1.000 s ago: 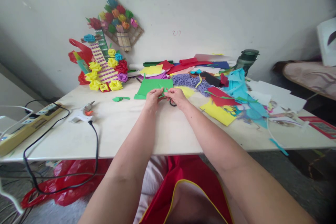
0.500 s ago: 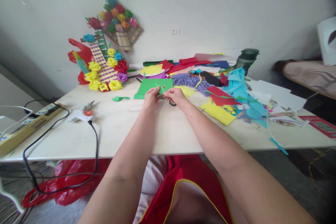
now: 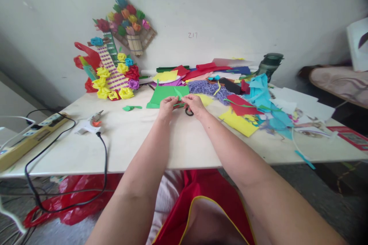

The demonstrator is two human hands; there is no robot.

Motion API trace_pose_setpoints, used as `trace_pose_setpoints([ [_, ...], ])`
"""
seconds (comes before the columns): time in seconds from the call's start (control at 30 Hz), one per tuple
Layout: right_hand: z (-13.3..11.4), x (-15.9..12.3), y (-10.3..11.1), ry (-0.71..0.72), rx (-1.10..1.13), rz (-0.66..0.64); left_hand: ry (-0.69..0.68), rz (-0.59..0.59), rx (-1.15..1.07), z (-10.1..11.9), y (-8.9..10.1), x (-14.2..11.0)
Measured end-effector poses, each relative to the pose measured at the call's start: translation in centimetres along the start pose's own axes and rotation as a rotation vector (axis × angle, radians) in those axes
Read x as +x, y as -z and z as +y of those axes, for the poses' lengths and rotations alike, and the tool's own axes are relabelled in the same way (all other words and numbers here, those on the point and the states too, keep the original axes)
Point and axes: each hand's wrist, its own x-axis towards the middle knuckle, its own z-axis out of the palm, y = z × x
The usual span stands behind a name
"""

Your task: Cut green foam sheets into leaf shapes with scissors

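Both hands meet above the middle of the surface (image 3: 138, 141), fingers bent inward and thumbs close together. The left hand (image 3: 169, 107) and the right hand (image 3: 193, 105) each pinch a small pointed green piece (image 3: 178, 93), which sits between their fingertips with its tip pointing away toward the far side. Just under the right hand shows a black loop handle (image 3: 189, 112); whether that hand grips it or it lies beneath cannot be told. A larger green sheet (image 3: 163, 92) lies flat just beyond the hands, and a green scrap (image 3: 128, 108) rests to the left of it. Farther left are a white corded tool (image 3: 87, 125) with an orange part and a yellow power strip (image 3: 33, 134). At the far left stands a craft piece (image 3: 113, 69) trimmed with colourful flowers. To the right of the green sheet lies purple yarn (image 3: 207, 90), then a red sheet (image 3: 243, 106), a yellow sheet (image 3: 238, 123) nearer, and crumpled blue material (image 3: 258, 91). A dark green bottle (image 3: 268, 67) leans at the far right.
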Motion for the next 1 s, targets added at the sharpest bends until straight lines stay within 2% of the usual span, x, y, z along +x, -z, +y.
trace_pose_setpoints([
  [0.13, -0.3, 0.3, 0.5, -0.006, 0.008, 0.125, -0.048, -0.048, 0.152, -0.1, 0.1, 0.2],
  [0.27, -0.4, 0.5, 0.9, -0.035, 0.026, 0.109, -0.028, -0.170, 0.265, -0.3, -0.1, 0.2],
  [0.37, -0.4, 0.7, 0.9, -0.052, 0.060, 0.121, 0.005, -0.214, 0.287, -0.3, -0.2, 0.0],
  [0.5, -0.3, 0.8, 0.9, -0.061, 0.158, 0.163, 0.023, -0.209, 0.284, -0.1, -0.3, -0.2],
  [0.63, -0.3, 1.0, 0.9, -0.106, 0.234, 0.152, 0.002, -0.174, 0.274, 0.0, -0.4, -0.3],
  [1.0, 0.2, 1.1, 0.9, -0.117, 0.257, 0.150, -0.057, -0.161, 0.388, -0.5, -0.5, -0.1],
])
